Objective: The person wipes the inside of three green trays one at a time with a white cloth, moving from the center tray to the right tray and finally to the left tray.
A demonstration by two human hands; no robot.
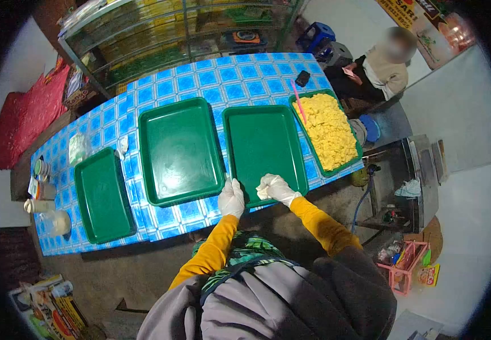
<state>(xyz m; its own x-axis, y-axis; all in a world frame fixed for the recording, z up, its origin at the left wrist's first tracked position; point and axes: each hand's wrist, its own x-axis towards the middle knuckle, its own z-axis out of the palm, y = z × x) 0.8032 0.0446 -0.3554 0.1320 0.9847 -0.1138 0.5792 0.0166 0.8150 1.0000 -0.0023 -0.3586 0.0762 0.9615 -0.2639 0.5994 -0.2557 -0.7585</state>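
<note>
My left hand, in a white glove, grips the near left edge of a green tray. My right hand, also gloved, is closed around a crumpled whitish cloth and presses it on the near part of that same tray. Close by on the left lies a larger-looking green tray with a shiny bare bottom. To the right, another green tray is heaped with a yellow crumbly mass, and a pink handle sticks out of it.
A smaller green tray and several jars are at the left of the blue checked tablecloth. A shelf rack stands behind. A seated person is at the back right, near a metal stand.
</note>
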